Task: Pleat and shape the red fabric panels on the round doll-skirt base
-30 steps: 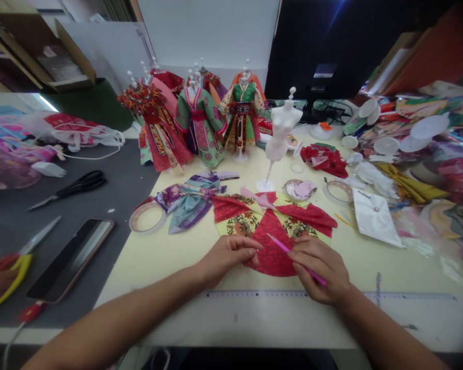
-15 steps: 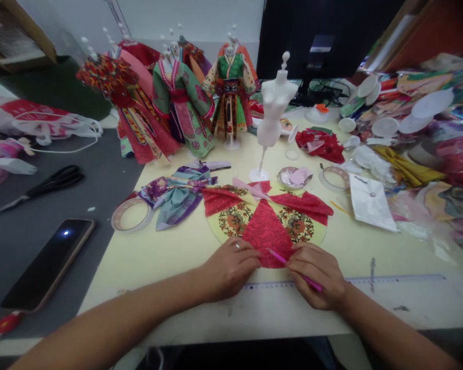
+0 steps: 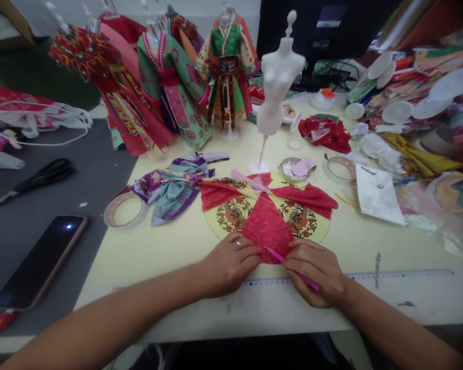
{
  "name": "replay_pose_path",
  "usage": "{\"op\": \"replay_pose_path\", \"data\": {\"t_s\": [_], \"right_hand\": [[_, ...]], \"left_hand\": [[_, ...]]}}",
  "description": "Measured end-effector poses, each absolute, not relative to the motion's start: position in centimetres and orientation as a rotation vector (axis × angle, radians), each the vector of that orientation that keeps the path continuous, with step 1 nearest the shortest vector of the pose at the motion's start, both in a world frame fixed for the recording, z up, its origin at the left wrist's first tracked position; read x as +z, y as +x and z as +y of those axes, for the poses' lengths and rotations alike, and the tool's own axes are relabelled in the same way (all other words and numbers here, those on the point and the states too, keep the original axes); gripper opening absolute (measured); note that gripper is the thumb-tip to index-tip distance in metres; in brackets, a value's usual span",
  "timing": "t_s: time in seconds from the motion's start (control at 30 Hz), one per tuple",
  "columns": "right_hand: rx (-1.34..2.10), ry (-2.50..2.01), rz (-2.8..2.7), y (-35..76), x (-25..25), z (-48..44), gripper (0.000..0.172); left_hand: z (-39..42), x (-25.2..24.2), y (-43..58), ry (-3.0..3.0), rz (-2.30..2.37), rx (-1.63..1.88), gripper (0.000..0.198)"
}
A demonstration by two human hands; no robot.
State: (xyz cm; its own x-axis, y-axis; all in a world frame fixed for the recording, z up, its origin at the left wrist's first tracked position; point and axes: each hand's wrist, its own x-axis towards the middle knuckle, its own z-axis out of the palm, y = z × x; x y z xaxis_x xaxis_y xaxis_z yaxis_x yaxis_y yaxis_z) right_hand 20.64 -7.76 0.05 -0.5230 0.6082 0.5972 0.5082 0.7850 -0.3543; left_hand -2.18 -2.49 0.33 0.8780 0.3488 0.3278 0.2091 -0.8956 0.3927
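A red patterned cloth panel [image 3: 267,226] lies flat on the table, part of a small garment spread with yellow floral pieces [image 3: 233,211] and folded red sleeves. My left hand [image 3: 231,263], with a ring on one finger, rests at the panel's lower left edge, its bent fingers close together on the cloth. In my right hand [image 3: 314,270] is a slim pink pen [image 3: 275,254], its tip on or just above the red panel. A clear ruler [image 3: 401,274] lies partly under my right hand, along the front of the garment.
A bare white mannequin [image 3: 280,77] stands behind the garment, with several dressed mannequins [image 3: 173,92] to its left. Tape rolls [image 3: 125,209], a phone [image 3: 42,262] and scissors [image 3: 42,177] lie to the left. Fabric scraps [image 3: 420,154] are heaped on the right, near a white packet [image 3: 380,195].
The head view has tilted down slightly and come a little closer. Both hands stay at the red panel; the pen tip has shifted only slightly, if at all.
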Motion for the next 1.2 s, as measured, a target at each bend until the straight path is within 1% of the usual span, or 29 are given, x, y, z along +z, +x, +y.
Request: {"op": "replay_pose_path", "data": {"t_s": [0.67, 0.93, 1.2], "right_hand": [[0.192, -0.833, -2.271, 20.77, -0.16, -7.81, 0.021], [0.183, -0.828, -2.261, 20.72, -0.26, -7.81, 0.023], [0.187, -0.821, -2.251, 20.71, -0.03, -7.81, 0.024]], "left_hand": [[-2.46, 0.53, -2.07, 2.658, 0.424, 0.557, 0.028], [-2.40, 0.55, -2.08, 2.778, 0.407, 0.545, 0.025], [-2.38, 0.61, -2.06, 2.765, 0.403, 0.542, 0.025]]}}
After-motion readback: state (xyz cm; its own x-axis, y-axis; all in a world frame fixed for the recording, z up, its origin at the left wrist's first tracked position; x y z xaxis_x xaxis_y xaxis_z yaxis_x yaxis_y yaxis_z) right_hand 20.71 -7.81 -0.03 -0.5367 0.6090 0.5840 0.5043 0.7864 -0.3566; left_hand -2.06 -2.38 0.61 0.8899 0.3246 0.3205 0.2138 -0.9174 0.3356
